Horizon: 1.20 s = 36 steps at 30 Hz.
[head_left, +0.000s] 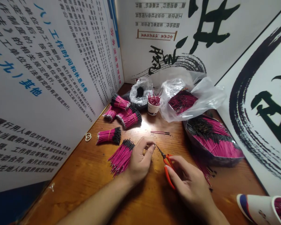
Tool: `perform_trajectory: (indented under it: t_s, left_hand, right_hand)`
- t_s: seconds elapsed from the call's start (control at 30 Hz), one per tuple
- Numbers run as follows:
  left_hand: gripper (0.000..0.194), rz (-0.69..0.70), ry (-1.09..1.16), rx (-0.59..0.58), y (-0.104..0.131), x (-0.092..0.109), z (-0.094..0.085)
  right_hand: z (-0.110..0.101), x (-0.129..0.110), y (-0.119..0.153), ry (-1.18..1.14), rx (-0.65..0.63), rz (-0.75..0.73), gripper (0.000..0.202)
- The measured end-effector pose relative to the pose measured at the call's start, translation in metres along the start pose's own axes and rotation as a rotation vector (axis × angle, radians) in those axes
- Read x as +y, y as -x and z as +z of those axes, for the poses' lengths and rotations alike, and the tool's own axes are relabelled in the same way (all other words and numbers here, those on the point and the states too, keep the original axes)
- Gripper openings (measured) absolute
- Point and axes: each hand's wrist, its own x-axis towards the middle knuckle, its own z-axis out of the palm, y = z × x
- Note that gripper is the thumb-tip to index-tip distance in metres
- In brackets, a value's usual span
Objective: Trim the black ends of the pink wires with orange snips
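Observation:
My left hand [141, 157] is closed in a pinch over the middle of the wooden table. Whatever sits between its thumb and forefinger is too small to make out. Orange-handled scissors [169, 170] are in my right hand [189, 179], their dark pointed tip reaching the left fingertips. Just left of my left hand lies a loose pile of pink wires with black ends [121, 157], partly covered by the hand. Beyond the fingers, a few single wires [159, 132] lie flat on the wood.
Banded wire bundles [109, 136] lie at the left, with more stacked behind. A paper cup [153, 108] of wires stands near a clear plastic bag [201, 97]. An open dark bag [215, 156] of wires sits right; another cup [257, 206] lies tipped at front right. Printed panels [140, 59] enclose the table.

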Motion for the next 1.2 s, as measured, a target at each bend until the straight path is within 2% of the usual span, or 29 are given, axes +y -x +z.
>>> perform_trajectory:
  t_s: [0.43,1.2]
  left_hand:
    - [0.011,0.026,-0.037,-0.001,0.0006,0.0021,-0.0007]
    - [0.01,0.017,-0.058,-0.008,0.0007,-0.0006,-0.0008]
  right_hand:
    - [0.0014,-0.0013,-0.002,-0.012,-0.025,0.037,0.014]
    - [0.0002,-0.0023,-0.0016,0.056,0.022,0.026,0.016]
